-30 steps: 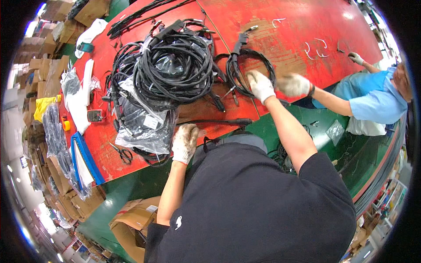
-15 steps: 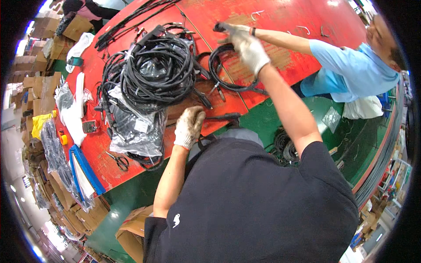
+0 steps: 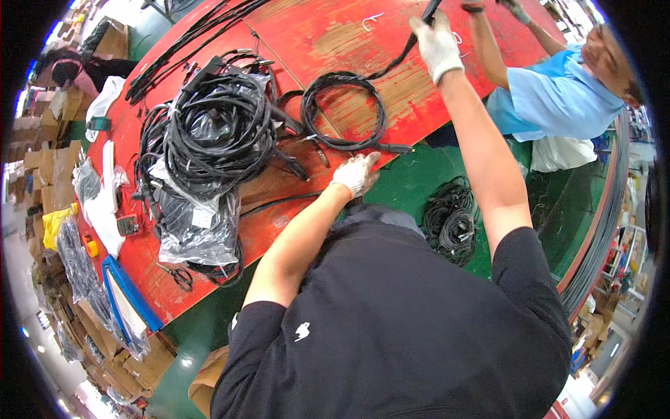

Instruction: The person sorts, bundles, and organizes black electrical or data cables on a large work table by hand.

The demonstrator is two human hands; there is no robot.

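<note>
My right hand [image 3: 438, 47], in a white work glove, grips a black cable [image 3: 399, 59] out over the far part of the red table. That cable runs back to a loose coil [image 3: 382, 112] lying on the tabletop. By the near table edge is my left hand [image 3: 356, 174], also gloved. Its fingers stretch toward the coil's plug end [image 3: 399, 149] and seem to hold nothing. Left of it lies a big heap of coiled black cables [image 3: 216, 133], partly on a clear plastic bag [image 3: 199, 227].
A co-worker in a light blue shirt [image 3: 558, 98] stands at the right, hands over the table. Scissors [image 3: 180, 276], a blue-edged holder [image 3: 129, 293] and straight black cables [image 3: 185, 45] lie at the left. More cable coils [image 3: 453, 220] rest on the green floor.
My right hand has moved right and away, drawing the cable out from the coil. My left hand has shifted right along the table edge, its fingers now extended. The co-worker's arm has moved right.
</note>
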